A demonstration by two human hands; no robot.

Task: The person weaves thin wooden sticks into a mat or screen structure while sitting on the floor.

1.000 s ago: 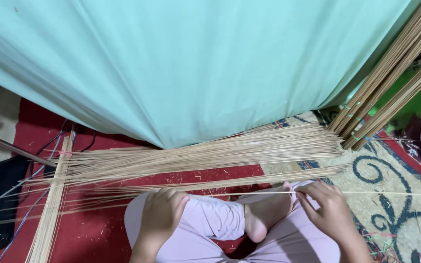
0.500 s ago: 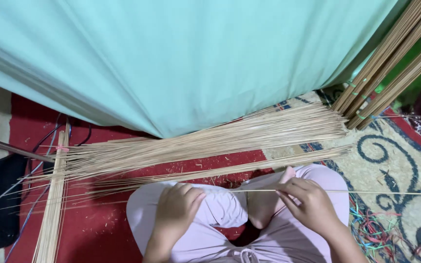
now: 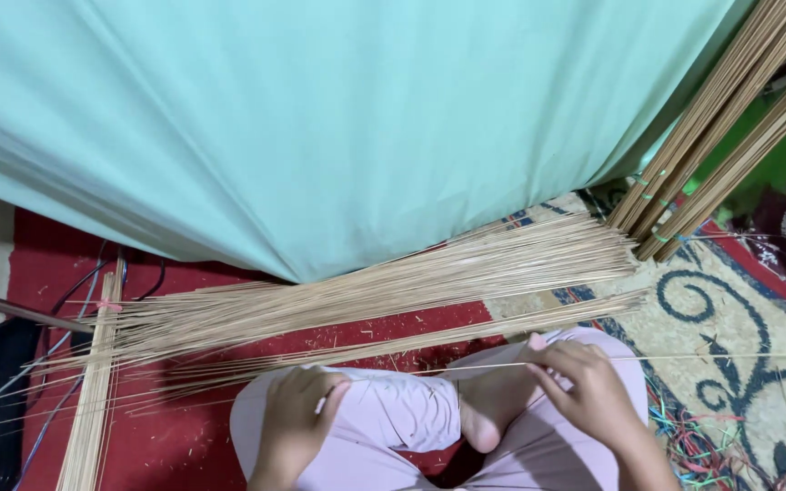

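Thin stick (image 3: 684, 357): a single pale sliver is seen in the head view, stretched horizontally across the lower frame from the centre out to the right edge. It is pinched between thumb and fingers of the right hand (image 3: 589, 393), lower right, above a bare foot (image 3: 493, 405). The left hand (image 3: 295, 420), lower centre-left, is curled closed on the knee of the pink trousers (image 3: 393, 418); whether it grips anything cannot be told. A spread of loose sticks (image 3: 366, 291) is laid across the red carpet (image 3: 47, 273) at mid-frame. Turquoise cloth (image 3: 320, 118) fills the upper frame. Bundled sticks (image 3: 730, 118) are leaned at upper right.
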